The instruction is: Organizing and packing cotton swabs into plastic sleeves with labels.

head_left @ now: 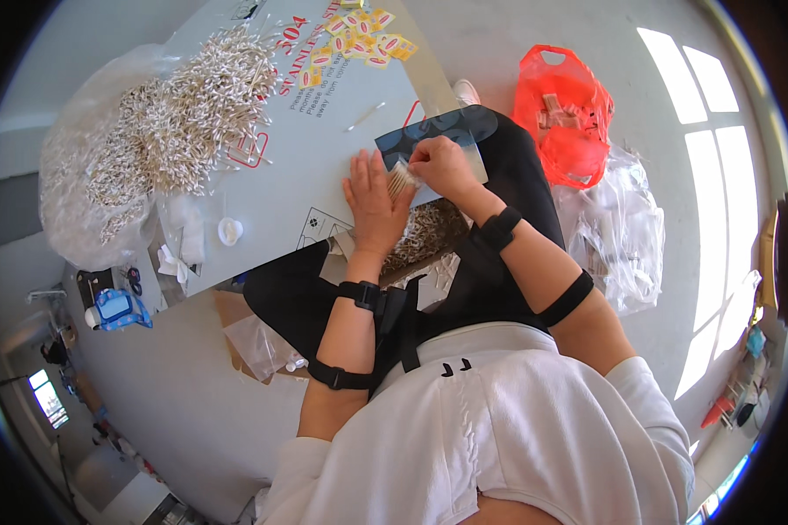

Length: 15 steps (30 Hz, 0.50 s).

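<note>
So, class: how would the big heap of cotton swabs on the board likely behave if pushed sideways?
The heap of cotton swabs is loose, thin sticks, so it would probably spread, not slide whole. Strays lie at its edges, suggesting they scatter or roll easily. Each looks light.

Single head-worn fisheye view, looking steeply down from above the person's chest onto lap and tabletop [341,96]; close range, edges bend, floor fills the rim.

Orange plastic bag [562,109] and clear plastic bags [623,232] on floor; yellow packets [359,39] at board's [324,131] far edge.
</note>
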Each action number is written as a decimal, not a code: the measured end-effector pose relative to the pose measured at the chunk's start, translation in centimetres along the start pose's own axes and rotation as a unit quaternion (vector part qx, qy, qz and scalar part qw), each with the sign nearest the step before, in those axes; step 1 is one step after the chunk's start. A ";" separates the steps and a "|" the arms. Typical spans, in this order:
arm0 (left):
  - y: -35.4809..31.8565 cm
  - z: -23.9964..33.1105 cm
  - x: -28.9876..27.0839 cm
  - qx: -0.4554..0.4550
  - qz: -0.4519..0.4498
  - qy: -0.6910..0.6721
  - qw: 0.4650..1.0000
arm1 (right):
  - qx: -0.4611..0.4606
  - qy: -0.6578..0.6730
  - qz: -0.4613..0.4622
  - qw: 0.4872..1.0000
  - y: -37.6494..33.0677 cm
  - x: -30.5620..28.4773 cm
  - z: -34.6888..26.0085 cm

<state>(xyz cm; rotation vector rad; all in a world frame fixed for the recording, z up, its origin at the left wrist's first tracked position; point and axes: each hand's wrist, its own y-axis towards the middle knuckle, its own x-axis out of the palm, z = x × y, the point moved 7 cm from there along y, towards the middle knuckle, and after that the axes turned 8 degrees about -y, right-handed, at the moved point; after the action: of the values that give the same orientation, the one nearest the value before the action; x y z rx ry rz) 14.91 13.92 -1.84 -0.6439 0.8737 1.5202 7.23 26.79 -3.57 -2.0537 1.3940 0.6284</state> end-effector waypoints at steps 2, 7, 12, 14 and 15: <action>-0.6 -0.7 -1.4 0.016 0.054 -0.099 0.994 | 0.000 0.096 0.061 0.994 -0.2 -0.5 0.8; -3.9 -4.1 -1.2 -0.274 0.115 -0.556 0.776 | 0.107 0.409 -0.052 0.905 -2.1 1.1 1.7; -3.4 -1.1 -2.4 -0.280 0.077 -0.645 0.707 | 0.107 0.590 -0.148 0.786 -4.3 1.1 -0.6; -3.3 -0.1 -2.7 -0.283 0.070 -0.663 0.690 | 0.086 0.661 -0.185 0.722 -5.0 1.1 -1.6; -3.3 0.5 -3.2 -0.269 0.106 -0.632 0.719 | 0.081 0.660 -0.186 0.724 -5.3 1.1 -1.8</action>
<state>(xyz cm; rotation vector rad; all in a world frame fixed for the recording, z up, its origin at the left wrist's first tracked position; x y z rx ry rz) 18.64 12.56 0.52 0.2255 -0.6056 1.9402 12.68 26.40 -1.97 -2.5165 1.4191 -1.3845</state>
